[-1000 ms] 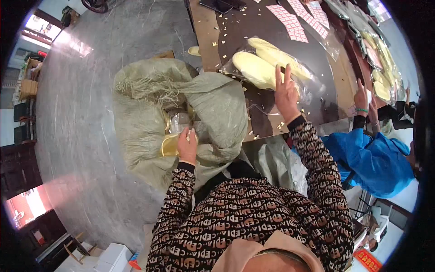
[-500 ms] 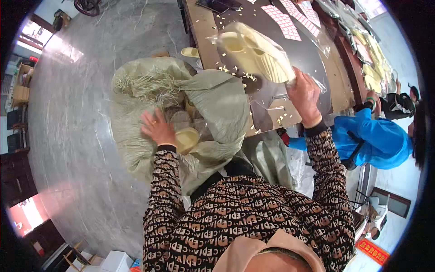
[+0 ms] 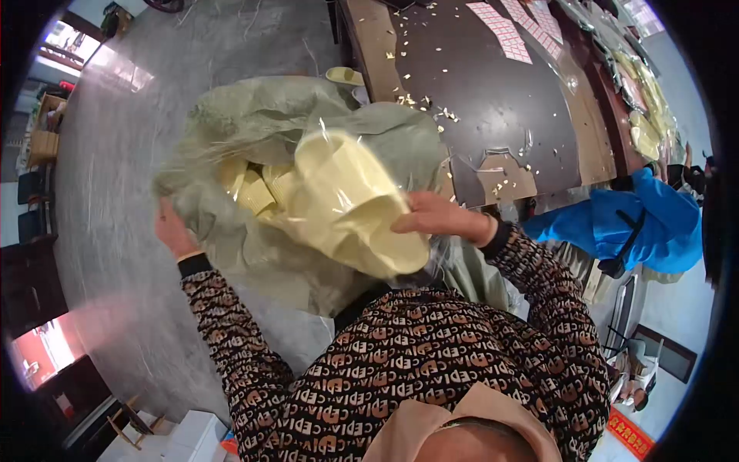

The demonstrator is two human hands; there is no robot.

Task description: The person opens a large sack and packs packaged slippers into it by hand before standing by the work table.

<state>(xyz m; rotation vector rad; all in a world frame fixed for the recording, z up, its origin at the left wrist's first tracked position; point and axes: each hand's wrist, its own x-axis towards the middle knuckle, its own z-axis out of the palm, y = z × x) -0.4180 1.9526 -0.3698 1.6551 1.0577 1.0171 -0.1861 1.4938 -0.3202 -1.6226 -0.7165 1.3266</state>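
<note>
A pair of pale yellow slippers (image 3: 354,204) in a clear plastic wrapper hangs over the sack, smeared a little by motion. My right hand (image 3: 443,215) is closed on the wrapped pair at its right side. At the left edge of the big grey-green woven sack (image 3: 269,108), my left hand (image 3: 175,231) is closed on the sack's rim, with the fingertips partly hidden. Inside the sack's mouth lie more yellow slippers (image 3: 254,192), partly covered by the pair in front of them.
A dark table (image 3: 493,108) with scattered pale scraps and red-and-white label sheets (image 3: 500,31) stands at upper right. A loose yellow slipper (image 3: 344,75) lies behind the sack. Wrapped slippers (image 3: 647,135) lie farther right, near a person in blue (image 3: 639,223).
My right hand has brought the wrapped slippers from over the table down and left, above the sack. My left hand has moved from inside the sack's mouth to its left rim.
</note>
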